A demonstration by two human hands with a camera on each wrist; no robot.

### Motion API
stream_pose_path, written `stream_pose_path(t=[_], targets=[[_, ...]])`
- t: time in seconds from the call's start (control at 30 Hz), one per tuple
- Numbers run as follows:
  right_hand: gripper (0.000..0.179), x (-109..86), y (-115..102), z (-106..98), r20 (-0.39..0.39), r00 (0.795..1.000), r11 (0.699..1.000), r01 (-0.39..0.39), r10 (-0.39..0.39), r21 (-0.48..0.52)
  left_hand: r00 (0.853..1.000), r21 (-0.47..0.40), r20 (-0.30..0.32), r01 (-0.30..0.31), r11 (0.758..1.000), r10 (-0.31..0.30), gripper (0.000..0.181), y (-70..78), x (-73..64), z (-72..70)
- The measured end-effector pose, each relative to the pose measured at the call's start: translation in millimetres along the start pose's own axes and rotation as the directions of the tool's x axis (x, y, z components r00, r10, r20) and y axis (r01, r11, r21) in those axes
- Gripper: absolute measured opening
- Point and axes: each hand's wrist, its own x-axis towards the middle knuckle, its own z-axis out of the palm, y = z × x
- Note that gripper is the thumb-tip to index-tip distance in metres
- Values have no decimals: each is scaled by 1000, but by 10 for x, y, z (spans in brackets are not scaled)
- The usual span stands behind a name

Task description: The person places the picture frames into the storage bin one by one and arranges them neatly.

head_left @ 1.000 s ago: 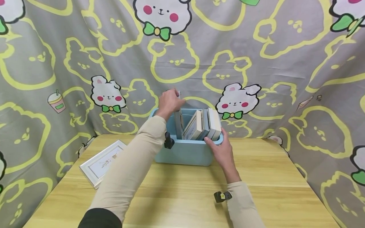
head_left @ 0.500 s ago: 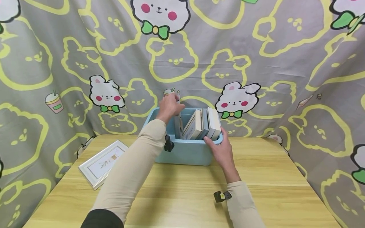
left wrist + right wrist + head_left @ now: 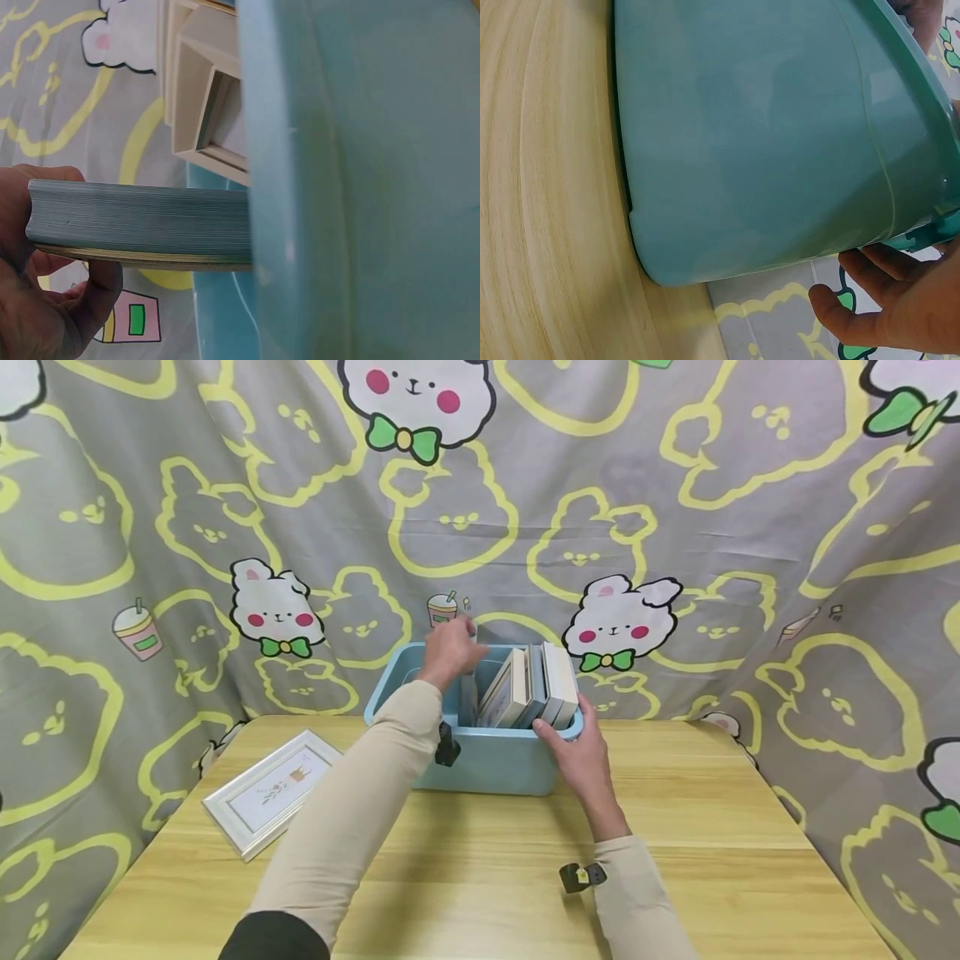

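My left hand pinches the upper end of a blue-grey picture frame. The frame stands upright, its lower part inside the light blue plastic bin. In the left wrist view the thumb and fingers lie on opposite sides of it. At the bin's right end, my right hand grips the rim, thumb on the front and fingers round the side. Inside, on the right, lean a cream frame, a blue one and thick white ones. The held frame's lower end is hidden by the bin wall.
A white picture frame with a plant drawing lies face up on the wooden table, left of the bin and partly behind my left forearm. A patterned grey curtain hangs close behind the bin.
My left hand has moved down a little, and the blue-grey picture frame sits deeper in the bin. The right hand has stayed on the rim.
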Motion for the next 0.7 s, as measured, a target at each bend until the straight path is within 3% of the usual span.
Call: stream_pose_path(t=[0.23, 0.7], targets=[[96, -6, -17, -2, 1, 1000, 1000, -3, 3, -9, 999, 38, 11, -39, 999, 38, 44, -7, 19, 96], [97, 17, 8, -6, 2, 1000, 1000, 1, -1, 5, 997, 32, 73, 18, 999, -20, 42, -18, 30, 324]])
